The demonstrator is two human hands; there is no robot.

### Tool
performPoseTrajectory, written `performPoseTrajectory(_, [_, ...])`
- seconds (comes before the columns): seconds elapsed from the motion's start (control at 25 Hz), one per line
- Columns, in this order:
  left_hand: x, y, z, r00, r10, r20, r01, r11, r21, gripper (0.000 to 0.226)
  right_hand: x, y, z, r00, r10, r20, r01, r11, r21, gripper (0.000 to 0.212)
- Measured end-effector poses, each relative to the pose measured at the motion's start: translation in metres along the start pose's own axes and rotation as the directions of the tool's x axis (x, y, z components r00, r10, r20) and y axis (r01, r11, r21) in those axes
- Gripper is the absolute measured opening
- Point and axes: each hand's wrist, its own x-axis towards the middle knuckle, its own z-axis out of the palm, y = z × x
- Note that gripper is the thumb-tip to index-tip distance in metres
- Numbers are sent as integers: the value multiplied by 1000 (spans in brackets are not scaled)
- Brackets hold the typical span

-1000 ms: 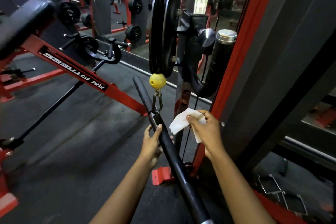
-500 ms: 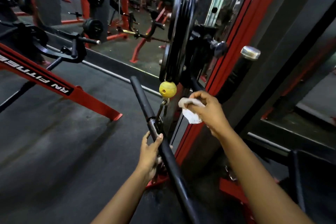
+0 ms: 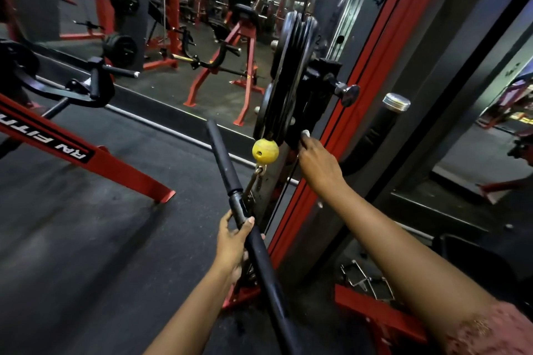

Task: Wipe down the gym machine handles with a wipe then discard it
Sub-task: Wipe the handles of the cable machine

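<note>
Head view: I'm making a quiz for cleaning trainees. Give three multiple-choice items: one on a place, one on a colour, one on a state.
1. Where is the right grip, pinching the wipe?
A) on the floor B) up by the pulley bracket C) in a pocket
2. What colour is the ball?
A) blue B) yellow C) white
3. What is the left grip doing?
A) holding the bar B) hanging free C) pressing the red frame

1B: its fingers reach the black bracket beside the ball.
2B: it is plainly yellow.
3A: fingers and thumb wrap the bar.
</note>
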Motion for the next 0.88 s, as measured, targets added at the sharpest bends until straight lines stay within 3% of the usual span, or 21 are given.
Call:
performPoseTrajectory(0.2, [-4, 2, 0, 1000, -19, -1, 19, 997, -73, 52, -15, 7, 5, 997, 51, 61, -44, 993, -112, 46])
performPoseTrajectory(0.4, [-6, 5, -1, 1000, -23, -8, 22, 997, -80, 45, -20, 10, -11, 992, 118, 33, -110, 979, -172, 32])
performPoseTrajectory(0.64, [0, 0, -1, 999, -15, -30, 13, 999, -41, 57, 18, 22, 2, 995, 65, 78, -58, 994, -96, 33])
performPoseTrajectory(0.88, [8, -12, 10, 998, -54, -24, 53, 998, -39, 56, -18, 27, 0, 998, -4, 55, 18, 963, -268, 32])
